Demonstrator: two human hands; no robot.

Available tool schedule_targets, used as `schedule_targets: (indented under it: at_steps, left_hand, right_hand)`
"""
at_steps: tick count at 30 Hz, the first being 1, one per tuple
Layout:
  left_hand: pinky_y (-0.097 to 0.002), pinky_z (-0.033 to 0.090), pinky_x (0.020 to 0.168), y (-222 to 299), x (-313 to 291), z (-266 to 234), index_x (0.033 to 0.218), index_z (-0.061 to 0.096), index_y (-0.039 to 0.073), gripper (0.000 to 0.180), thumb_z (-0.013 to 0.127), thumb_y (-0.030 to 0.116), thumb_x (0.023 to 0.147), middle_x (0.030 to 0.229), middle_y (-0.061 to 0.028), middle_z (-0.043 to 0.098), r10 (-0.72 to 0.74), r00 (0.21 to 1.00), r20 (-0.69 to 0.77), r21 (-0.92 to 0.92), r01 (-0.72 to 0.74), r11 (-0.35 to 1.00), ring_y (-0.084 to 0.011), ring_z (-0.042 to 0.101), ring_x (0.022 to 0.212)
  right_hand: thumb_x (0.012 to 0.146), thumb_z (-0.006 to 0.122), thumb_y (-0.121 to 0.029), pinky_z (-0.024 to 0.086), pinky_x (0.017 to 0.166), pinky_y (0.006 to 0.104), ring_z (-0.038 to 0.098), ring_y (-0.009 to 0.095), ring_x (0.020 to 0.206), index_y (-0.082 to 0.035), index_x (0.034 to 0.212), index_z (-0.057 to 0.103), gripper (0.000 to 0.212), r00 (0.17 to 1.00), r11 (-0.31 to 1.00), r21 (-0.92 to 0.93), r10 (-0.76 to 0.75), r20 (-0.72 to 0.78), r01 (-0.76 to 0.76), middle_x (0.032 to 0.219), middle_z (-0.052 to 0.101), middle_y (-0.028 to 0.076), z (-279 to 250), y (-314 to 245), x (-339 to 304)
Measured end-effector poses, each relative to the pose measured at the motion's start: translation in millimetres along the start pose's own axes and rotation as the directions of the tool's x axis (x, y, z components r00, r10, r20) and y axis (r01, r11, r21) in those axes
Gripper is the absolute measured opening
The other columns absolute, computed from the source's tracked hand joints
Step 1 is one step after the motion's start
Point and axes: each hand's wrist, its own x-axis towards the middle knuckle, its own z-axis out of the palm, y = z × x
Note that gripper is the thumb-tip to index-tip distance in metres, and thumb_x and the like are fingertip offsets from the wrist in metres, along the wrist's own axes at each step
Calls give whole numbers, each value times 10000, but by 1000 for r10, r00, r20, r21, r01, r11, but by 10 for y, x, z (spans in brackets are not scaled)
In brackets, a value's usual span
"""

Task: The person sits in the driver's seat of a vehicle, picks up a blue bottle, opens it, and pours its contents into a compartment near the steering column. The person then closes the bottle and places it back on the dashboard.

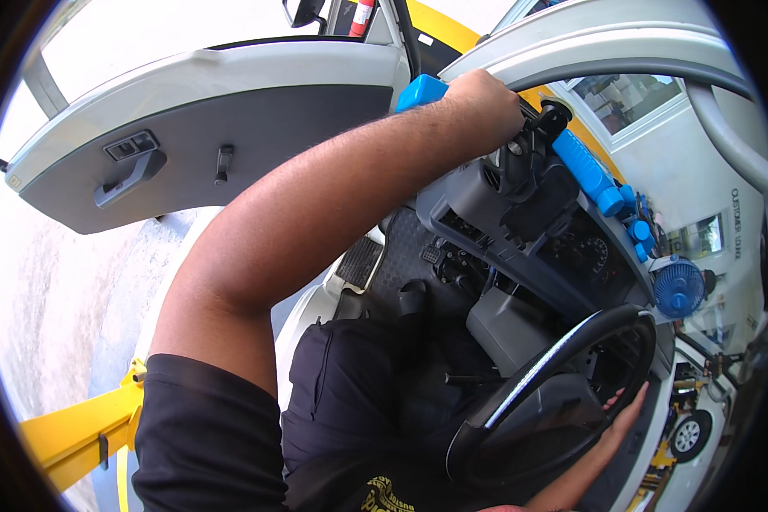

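My left arm stretches up across the cab to the far corner of the dashboard. There my left hand (485, 101) is curled closed beside a black mount (544, 124), its fingers hidden behind the back of the hand. What they hold cannot be made out. A blue block-like object (421, 92) shows just behind that wrist. Low on the right, my right hand (625, 418) grips the rim of the black steering wheel (563, 341), with fingertips showing inside the ring. The wheel's rim carries a bright strip of reflected light.
An open door (179, 145) stands at the left. Blue containers (584, 166) and a blue fan (678, 288) line the dashboard (478, 205) under the windshield. Pedals (461, 264) and my legs are below. A yellow metal arm (81, 427) is outside at lower left.
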Motion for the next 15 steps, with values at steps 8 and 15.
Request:
schedule_targets:
  at_steps: [8, 15]
  left_hand:
    - [-372, 649, 877, -10, 0, 17, 1053, 828, 161, 142, 790, 155, 917, 1030, -64, 815, -16, 1000, 11, -29, 16, 999, -236, 801, 1003]
    - [-381, 639, 894, -65, -12, -65, 1193, 819, 183, 249, 758, 201, 953, 1172, -44, 804, 7, 994, 112, 12, -8, 1000, -228, 775, 1096]
  right_hand:
    - [1037, 487, -737, 442, 503, 290, 526, 142, 501, -116, 827, 587, 664, 1000, 1000, 13, -6, -1, 6, 596, 519, 12, 13, -6, -23]
    - [1031, 497, -742, 447, 516, 297, 529, 147, 507, -109, 838, 588, 668, 1000, 1000, 5, -3, -11, 3, 602, 524, 18, 22, -28, -37]
